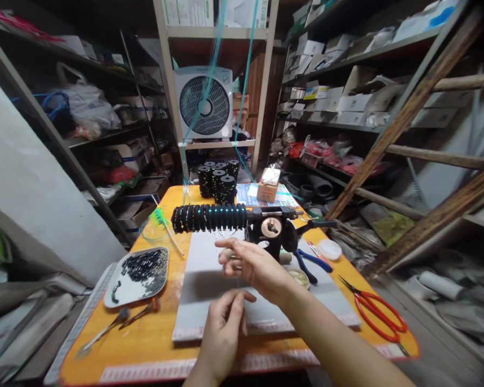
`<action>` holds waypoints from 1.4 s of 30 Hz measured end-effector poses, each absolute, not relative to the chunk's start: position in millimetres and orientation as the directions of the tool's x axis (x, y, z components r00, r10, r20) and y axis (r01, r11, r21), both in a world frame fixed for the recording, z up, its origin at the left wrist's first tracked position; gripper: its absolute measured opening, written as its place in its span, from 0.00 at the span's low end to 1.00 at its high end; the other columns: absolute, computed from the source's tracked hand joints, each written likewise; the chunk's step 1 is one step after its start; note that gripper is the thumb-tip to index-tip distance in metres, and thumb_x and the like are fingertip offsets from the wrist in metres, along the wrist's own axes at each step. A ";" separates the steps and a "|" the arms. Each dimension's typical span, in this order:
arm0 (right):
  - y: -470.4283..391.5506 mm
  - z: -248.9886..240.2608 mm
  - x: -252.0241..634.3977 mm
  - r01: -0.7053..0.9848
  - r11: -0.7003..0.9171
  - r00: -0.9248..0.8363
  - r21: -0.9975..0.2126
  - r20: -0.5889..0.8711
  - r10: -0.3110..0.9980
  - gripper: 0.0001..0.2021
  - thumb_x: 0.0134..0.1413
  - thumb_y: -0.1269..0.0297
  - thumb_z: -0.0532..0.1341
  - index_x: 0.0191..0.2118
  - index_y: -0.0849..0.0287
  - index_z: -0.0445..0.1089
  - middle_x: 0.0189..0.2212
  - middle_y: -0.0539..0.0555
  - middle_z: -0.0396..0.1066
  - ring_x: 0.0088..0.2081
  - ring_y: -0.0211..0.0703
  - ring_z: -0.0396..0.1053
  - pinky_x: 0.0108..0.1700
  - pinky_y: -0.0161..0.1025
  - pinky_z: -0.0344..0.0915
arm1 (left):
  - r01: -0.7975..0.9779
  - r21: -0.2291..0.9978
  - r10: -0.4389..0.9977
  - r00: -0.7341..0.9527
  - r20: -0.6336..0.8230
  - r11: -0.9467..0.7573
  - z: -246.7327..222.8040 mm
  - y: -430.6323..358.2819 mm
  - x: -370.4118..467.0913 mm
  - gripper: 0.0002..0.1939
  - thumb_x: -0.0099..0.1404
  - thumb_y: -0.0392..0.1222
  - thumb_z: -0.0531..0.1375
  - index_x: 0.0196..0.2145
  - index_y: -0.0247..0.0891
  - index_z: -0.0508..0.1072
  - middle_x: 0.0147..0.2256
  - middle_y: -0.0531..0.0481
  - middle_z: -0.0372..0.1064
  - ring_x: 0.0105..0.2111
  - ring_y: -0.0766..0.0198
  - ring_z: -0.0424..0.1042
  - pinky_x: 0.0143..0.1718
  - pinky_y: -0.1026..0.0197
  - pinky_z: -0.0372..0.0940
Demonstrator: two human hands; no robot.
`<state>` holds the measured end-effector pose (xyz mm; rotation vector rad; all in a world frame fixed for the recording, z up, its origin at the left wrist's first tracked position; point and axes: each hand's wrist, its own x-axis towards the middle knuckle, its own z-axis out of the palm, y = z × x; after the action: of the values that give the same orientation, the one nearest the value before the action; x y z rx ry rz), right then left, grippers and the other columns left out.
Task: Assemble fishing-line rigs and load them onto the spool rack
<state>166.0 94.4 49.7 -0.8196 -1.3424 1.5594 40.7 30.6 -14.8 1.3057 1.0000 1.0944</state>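
My left hand (226, 318) is low over the grey-white board (201, 306), thumb and fingers pinched together. What it holds, if anything, cannot be made out. Just above it, my right hand (262, 267) is open, its fingers stretched to the left and loosely curved. Beyond the fingertips stands a dark crank-handled device (271, 228). Its long horizontal roller (210, 217) is ringed with black bands and shiny blue and dark pieces. Neither hand visibly touches the roller. Blue-handled pliers (312, 263) and a small dish of tiny pieces (300, 278) lie to the right, the dish partly behind my right wrist.
On the left, a white tray (165, 269) holds black beads and small grey pieces, with tweezers-like tools (141, 313) below. Red-handled scissors (381, 317) lie at right. Black spools (226, 188) and a small box (268, 191) stand behind. Wooden ladder (411, 129) leans right.
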 end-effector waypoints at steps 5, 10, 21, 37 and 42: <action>94.1 46.3 166.5 -0.335 -0.143 -0.417 -0.931 0.010 0.909 0.22 0.53 0.43 0.65 0.32 0.60 0.68 0.24 0.46 0.63 0.23 0.31 0.58 0.31 0.34 0.62 | -0.069 0.998 0.960 0.281 0.012 0.007 -9.2 31.8 -2.5 0.21 0.67 0.55 0.59 0.49 0.39 0.77 0.48 0.42 0.76 0.47 0.53 0.73 0.51 0.55 0.64; 82.2 37.6 167.7 -0.335 -0.180 -0.447 -0.925 -0.012 0.894 0.20 0.57 0.46 0.64 0.32 0.61 0.67 0.25 0.46 0.65 0.22 0.30 0.58 0.28 0.33 0.59 | -0.262 0.965 0.972 0.225 0.068 -0.006 15.9 62.5 -13.6 0.22 0.69 0.54 0.58 0.54 0.38 0.72 0.60 0.41 0.67 0.63 0.50 0.59 0.65 0.51 0.47; 19.1 2.1 169.8 -0.017 -0.143 -0.440 -0.990 -0.121 0.890 0.25 0.62 0.37 0.50 0.31 0.57 0.62 0.22 0.47 0.61 0.21 0.35 0.58 0.23 0.35 0.63 | -0.427 0.834 0.779 0.628 -0.005 0.350 60.5 105.0 39.4 0.11 0.69 0.43 0.61 0.41 0.32 0.76 0.19 0.61 0.56 0.21 0.72 0.63 0.47 0.49 0.70; 62.7 91.4 309.2 0.926 0.285 -0.085 -0.246 0.601 0.795 0.26 0.63 0.51 0.56 0.60 0.62 0.63 0.57 0.68 0.66 0.59 0.62 0.62 0.60 0.60 0.59 | -0.370 0.810 0.699 0.712 -0.069 0.456 41.5 84.8 31.3 0.16 0.72 0.41 0.53 0.30 0.31 0.74 0.31 0.39 0.78 0.38 0.52 0.79 0.45 0.43 0.72; 108.5 93.7 330.4 0.923 0.273 -0.170 -0.272 0.349 0.921 0.29 0.54 0.43 0.62 0.52 0.61 0.73 0.49 0.64 0.75 0.49 0.62 0.74 0.51 0.56 0.69 | -0.377 0.789 0.710 0.697 -0.104 0.485 24.4 72.7 33.8 0.14 0.71 0.42 0.54 0.31 0.32 0.74 0.28 0.41 0.78 0.33 0.53 0.79 0.41 0.48 0.72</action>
<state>330.4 108.5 93.7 -1.6607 -2.1069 -0.0035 33.8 72.7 24.4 0.8241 0.4530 0.6895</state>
